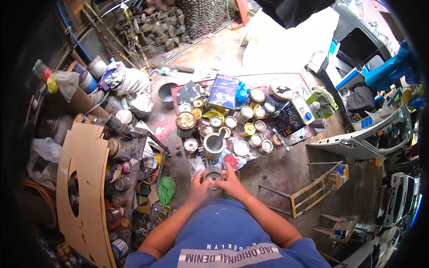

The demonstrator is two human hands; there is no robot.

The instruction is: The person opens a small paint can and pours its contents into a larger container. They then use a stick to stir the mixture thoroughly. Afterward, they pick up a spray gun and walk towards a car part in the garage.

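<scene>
Close in front of my body, a small round can [214,169] with a grey, metallic look is held between both hands. My left hand [199,186] grips its left side, and my right hand [233,184] curls round the right side. Both thumbs come over the near rim, and what is inside the can is hard to make out. Just beyond it, at the near edge of the table, stands a larger open can [210,154] with grey in it. A dark, flat stirrer [219,141] leans inside that larger can.
Crowded paint cans [245,114], a blue rectangular tin [223,93] and a dark jug [290,118] cover the table [295,80]. To the left are a brown panel [85,178] and a green bag [166,190]. At right stand a metal frame [315,190] and car parts [371,138].
</scene>
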